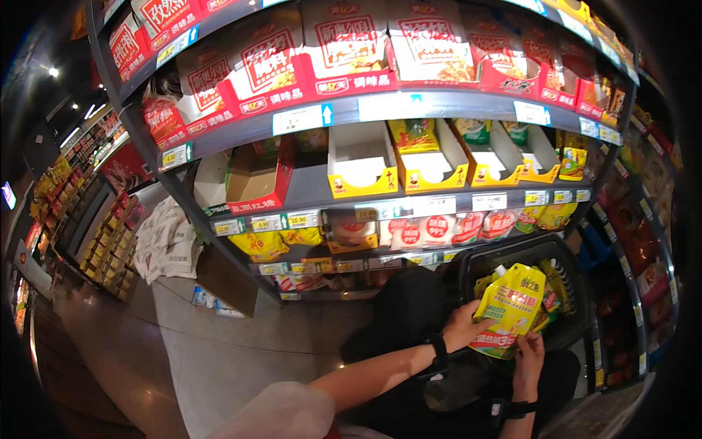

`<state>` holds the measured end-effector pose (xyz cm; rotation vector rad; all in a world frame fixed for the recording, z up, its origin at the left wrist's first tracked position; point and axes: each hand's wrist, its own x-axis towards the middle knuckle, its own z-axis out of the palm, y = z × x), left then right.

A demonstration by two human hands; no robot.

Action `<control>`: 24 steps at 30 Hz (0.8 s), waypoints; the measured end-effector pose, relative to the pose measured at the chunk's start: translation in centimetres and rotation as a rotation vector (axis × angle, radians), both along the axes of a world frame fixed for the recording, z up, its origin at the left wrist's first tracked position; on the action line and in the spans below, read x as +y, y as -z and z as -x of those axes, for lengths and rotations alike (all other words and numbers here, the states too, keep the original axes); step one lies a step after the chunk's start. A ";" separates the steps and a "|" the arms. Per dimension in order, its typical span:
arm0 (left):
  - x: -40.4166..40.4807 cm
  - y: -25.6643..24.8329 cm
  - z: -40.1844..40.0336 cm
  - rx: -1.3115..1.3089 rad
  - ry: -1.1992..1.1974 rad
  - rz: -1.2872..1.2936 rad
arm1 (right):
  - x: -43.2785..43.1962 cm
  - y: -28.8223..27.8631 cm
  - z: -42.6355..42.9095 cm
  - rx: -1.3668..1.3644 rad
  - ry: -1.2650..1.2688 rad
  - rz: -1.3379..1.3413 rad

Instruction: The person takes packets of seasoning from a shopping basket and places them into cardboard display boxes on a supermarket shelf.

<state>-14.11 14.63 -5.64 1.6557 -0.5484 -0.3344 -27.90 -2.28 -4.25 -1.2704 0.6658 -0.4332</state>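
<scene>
Between my two hands is a yellow spouted pouch (507, 307) with a white cap, its printed front turned up toward me. My left hand (465, 327) grips its left side, the thumb lying over the front. At the lower right corner, my right hand (528, 351) pinches the edge with its fingertips. Behind the pouch sits a black plastic basket (477, 258), with several yellow and green packets (555, 274) inside. The pouch hides part of the basket's contents.
Ahead stands a dark metal shelf rack (312, 181) with price labels. Red display boxes (351, 82) of seasoning bags fill an upper level; partly filled yellow-and-white cartons (362, 181) stand below. White bags (437, 229) line a lower shelf. At left, a cardboard box (227, 280) rests on the floor.
</scene>
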 end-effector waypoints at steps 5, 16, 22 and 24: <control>0.3 -0.5 0.1 -0.013 -0.013 0.016 | 0.8 -0.9 -0.2 0.008 0.001 0.014; 0.0 -0.3 0.0 -0.043 -0.023 0.049 | 0.5 -1.0 -0.5 -0.018 -0.011 0.013; 0.4 -0.7 0.1 -0.086 -0.049 0.011 | 1.1 -1.3 -0.8 -0.090 -0.013 -0.112; 0.2 -0.5 0.2 -0.053 -0.025 0.056 | 1.4 -1.6 -0.8 -0.120 -0.016 -0.133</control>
